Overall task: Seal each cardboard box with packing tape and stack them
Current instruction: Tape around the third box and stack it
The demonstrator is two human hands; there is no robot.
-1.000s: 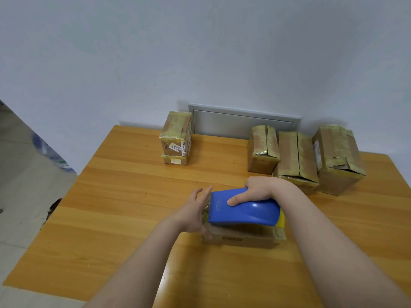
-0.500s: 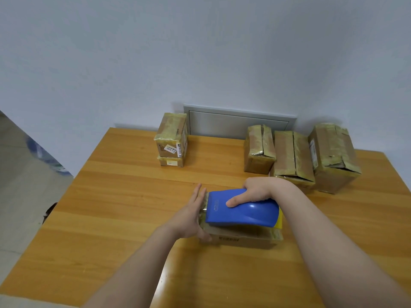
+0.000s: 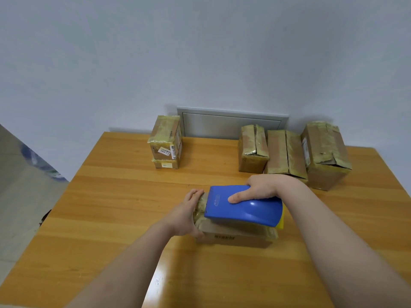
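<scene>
Head view, one frame. Cardboard box lies flat on the wooden counter, near the middle and towards the near edge, with printed black marks on its near side and yellowish tape wrinkled over its left end. A blue tape dispenser with a yellow part at its right end sits on top of the box, long axis left to right, covering most of the lid. Right hand grips the dispenser from above: thumb laid along the blue top pointing left, the other fingers wrapped over the far edge and out of sight. Left hand cups the left end of the box; its fingers are pressed together and bent against the taped end just beside the dispenser's nose, thumb on the near lower corner. Cannot tell whether tape is running out of the dispenser. Back left: stack of two boxes, taped, white labels on the near faces. Back right: three boxes in a row, touching or nearly so, the rightmost tallest, its tape torn and creased. Behind them a grey panel is set in the pale wall.
</scene>
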